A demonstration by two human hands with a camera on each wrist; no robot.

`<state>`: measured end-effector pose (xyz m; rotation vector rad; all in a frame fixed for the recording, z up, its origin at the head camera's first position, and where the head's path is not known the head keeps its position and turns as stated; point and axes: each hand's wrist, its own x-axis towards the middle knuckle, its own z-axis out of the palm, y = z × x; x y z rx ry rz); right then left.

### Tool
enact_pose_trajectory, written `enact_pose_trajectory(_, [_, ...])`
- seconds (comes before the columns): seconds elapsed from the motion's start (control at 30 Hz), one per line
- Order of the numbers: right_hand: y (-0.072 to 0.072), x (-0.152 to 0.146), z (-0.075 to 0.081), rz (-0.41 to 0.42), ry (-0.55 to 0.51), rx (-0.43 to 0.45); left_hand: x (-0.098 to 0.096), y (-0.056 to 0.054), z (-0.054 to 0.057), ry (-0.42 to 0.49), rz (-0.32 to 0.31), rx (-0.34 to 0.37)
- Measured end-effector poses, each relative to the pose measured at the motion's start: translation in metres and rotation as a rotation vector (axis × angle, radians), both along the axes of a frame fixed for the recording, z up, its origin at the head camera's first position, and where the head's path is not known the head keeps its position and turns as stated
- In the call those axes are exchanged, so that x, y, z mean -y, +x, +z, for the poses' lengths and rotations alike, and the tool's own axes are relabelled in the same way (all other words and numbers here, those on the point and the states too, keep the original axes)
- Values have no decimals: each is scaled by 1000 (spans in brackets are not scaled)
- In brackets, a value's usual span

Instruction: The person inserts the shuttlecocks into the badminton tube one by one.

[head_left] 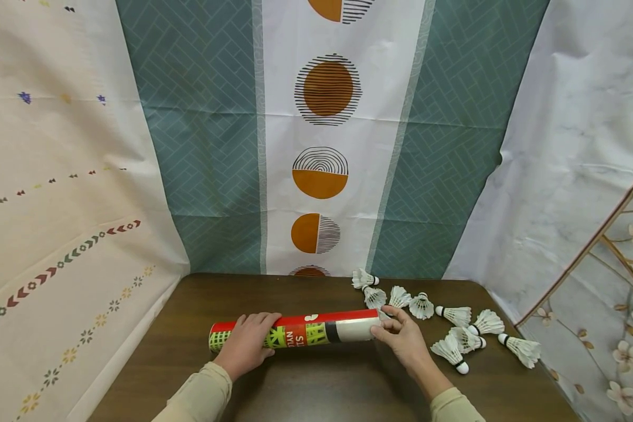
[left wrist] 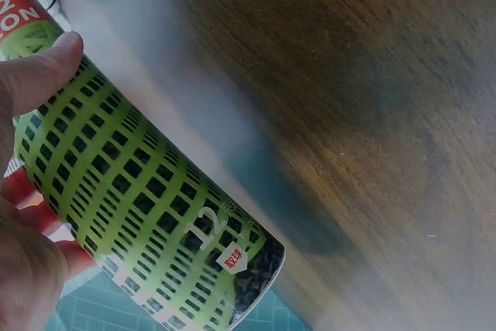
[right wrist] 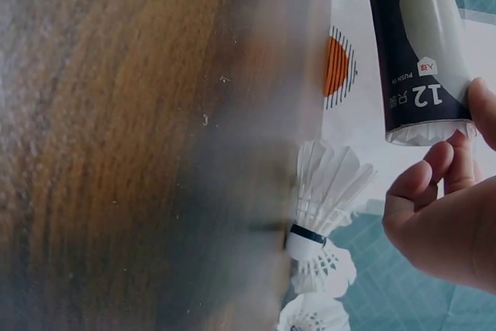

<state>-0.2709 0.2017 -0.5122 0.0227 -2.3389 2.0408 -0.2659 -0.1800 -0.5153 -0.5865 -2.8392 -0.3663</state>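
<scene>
A red, green and white shuttlecock tube (head_left: 316, 329) lies crosswise before me, held above the dark table. My left hand (head_left: 249, 344) grips its left part, thumb along the near side; in the left wrist view the thumb (left wrist: 58, 67) presses the green checked print. At the right end, my right hand (head_left: 401, 337) has bent fingers and thumb at the mouth. White feather edges of a shuttlecock (right wrist: 422, 134) show just inside the rim in the right wrist view, and the fingertips pinch there. Most of that shuttlecock is hidden inside the tube.
Several loose white shuttlecocks (head_left: 455, 315) lie scattered on the table's right side, some close beyond my right hand. The brown wooden table (head_left: 316, 381) ends at a patterned cloth backdrop (head_left: 206, 176). More cloth hangs at both sides.
</scene>
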Motion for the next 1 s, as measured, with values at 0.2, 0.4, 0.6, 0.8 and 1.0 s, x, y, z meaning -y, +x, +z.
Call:
enact_pose_trajectory(0.2, [2,0,1,6,13,-1,1,0,0,7,-3,10])
enact_pose_trajectory(0.4, [3,-1,2,13,21,5,0,1,1,6,-3,10])
enact_pose_trajectory(0.6, [3,-1,2,19,25,-1,-1,1,0,7,-4,12])
enact_pose_trajectory(0.8, [4,-2,0,29,37,-15,-2,1,0,4,-7,21])
enact_pose_trajectory(1.0, [5,-3,-1,77,56,-30,-2,1,-1,-11,-9,15])
